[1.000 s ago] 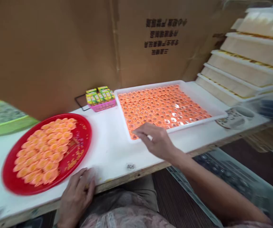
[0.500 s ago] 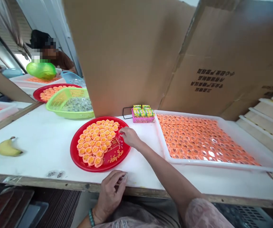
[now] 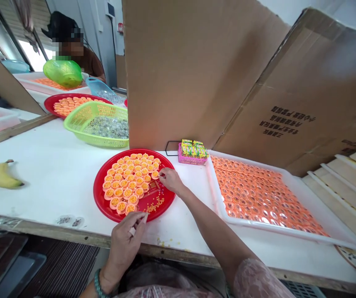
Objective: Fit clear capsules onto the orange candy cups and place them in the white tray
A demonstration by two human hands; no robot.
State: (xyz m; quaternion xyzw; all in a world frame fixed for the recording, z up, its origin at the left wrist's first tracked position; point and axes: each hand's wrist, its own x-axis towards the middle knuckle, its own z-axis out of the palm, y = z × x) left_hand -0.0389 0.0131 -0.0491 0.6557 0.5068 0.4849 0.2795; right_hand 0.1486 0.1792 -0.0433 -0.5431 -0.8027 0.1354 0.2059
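Note:
A round red tray holds many small round orange pieces with yellow centres, packed side by side. Loose tiny yellow bits lie scattered on its bare right side. My right hand reaches over the tray's right rim, its thumb and fingers pinched at an orange piece on the edge of the group. My left hand is closed in a pinch by the tray's front rim. Something pale shows at its fingertips, too small to name.
A white tray of wrapped orange pieces stands right, near a pink basket of yellow packets. Cardboard rises behind. Left are a green basket, a banana and two small clear packets. Across sits a person with a green bowl.
My left hand has moved left and up to the red tray's front rim. My right hand stays at the tray's right side, its fingertips now at an orange piece. The view has shifted slightly.

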